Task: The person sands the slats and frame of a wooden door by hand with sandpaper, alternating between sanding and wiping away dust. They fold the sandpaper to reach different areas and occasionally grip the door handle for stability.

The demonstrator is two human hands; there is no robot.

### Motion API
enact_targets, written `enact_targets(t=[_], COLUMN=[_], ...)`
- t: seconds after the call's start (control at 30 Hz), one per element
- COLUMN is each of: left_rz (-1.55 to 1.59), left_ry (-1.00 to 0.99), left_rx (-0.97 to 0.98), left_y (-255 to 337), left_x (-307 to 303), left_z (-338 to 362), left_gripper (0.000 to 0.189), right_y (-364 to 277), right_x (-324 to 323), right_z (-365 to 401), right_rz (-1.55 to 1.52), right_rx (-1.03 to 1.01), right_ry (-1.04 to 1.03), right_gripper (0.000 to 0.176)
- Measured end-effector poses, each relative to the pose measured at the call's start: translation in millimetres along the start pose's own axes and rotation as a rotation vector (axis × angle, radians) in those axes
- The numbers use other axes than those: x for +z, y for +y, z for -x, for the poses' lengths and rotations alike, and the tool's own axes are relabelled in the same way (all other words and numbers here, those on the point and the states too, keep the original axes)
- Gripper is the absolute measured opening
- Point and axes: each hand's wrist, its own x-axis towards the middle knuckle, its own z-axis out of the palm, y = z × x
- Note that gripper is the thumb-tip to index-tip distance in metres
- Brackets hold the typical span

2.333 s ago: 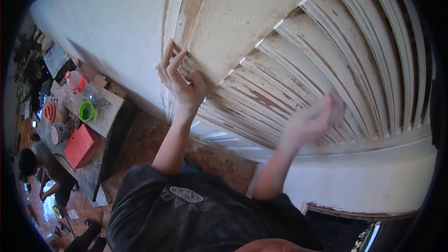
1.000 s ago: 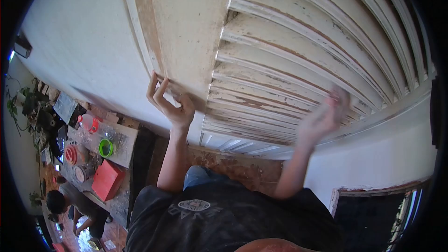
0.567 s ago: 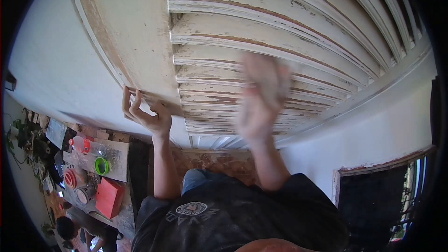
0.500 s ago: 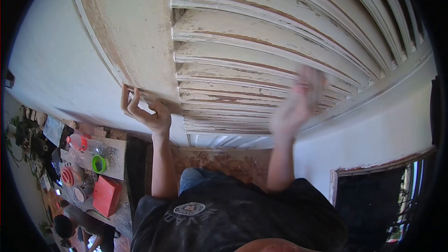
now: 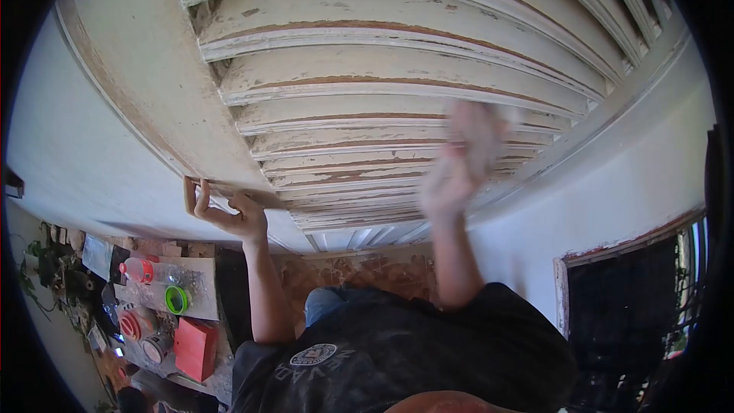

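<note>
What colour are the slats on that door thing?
The slats are creamy white with brown streaks, best seen in the head view.

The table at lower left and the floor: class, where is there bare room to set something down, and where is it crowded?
A dusty patch of table between the green container and the dark side looks bare, as does floor between the slatted panel and black shirt. It is crowded where the jar, tub and red box stand close together.
</note>
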Motion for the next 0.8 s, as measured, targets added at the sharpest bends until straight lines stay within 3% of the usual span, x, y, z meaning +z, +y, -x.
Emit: enact_targets(t=[0.07, 0.13, 0.23, 0.27, 0.3, 0.37, 0.43, 0.5, 0.53, 0.63, 0.77, 0.8], left_rz=[-0.019, -0.019, -0.034, -0.053, -0.023, -0.079, 0.045, 0.017, -0.013, 0.011, -0.177, 0.021], left_ry=[0.02, 0.032, 0.013, -0.012, -0.014, -0.004, 0.009, 0.014, 0.009, 0.006, -0.02, 0.062], left_rx=[0.002, 0.008, 0.031, 0.055, 0.031, 0.052, -0.031, -0.069, 0.033, 0.003, -0.01, -0.052], left_y=[0.2, -3.4, 0.2, 2.1, 3.1, 9.2, 12.1, -2.8, 1.0, -7.8, 33.3, 59.1], left_x=[3.6, 4.4, 2.0, -1.1, -3.5, -7.0, -6.6, -2.2, -2.1, -3.0, -18.4, -17.2], left_z=[2.2, 3.1, 1.5, 1.0, 3.4, 3.2, 5.2, 9.5, 1.5, 7.9, 0.4, 0.0], left_gripper=[0.051, 0.057, 0.056, 0.055, 0.043, 0.037, 0.039, 0.035, 0.032, 0.043, 0.042, 0.053], right_y=[11.9, 5.6, -63.8, -98.2, -120.9, -147.2, -141.1, -120.2, -110.6, -80.8, -63.7, -67.9], right_x=[-6.6, 5.2, 39.7, 41.6, 40.5, 32.4, 13.6, -9.2, -21.2, -52.7, -59.7, -60.5], right_z=[-5.4, -3.3, 5.6, -4.1, -5.2, 5.7, 5.8, 14.2, 20.6, 12.8, 10.1, 8.3], right_rz=[0.083, 0.051, -0.173, -0.361, -0.539, -0.994, -0.923, -0.845, -0.758, -0.714, -0.784, -0.774], right_rx=[0.033, 0.191, -0.002, 0.071, 0.031, 0.229, 0.136, 0.192, 0.348, 0.78, 0.95, 0.94], right_ry=[0.045, 0.24, -0.114, -0.306, -0.369, -0.398, -0.282, -0.232, -0.212, -0.179, -0.022, -0.044], right_gripper=[0.026, 0.029, 0.038, 0.038, 0.035, 0.034, 0.025, 0.012, 0.011, 0.025, 0.032, 0.033])
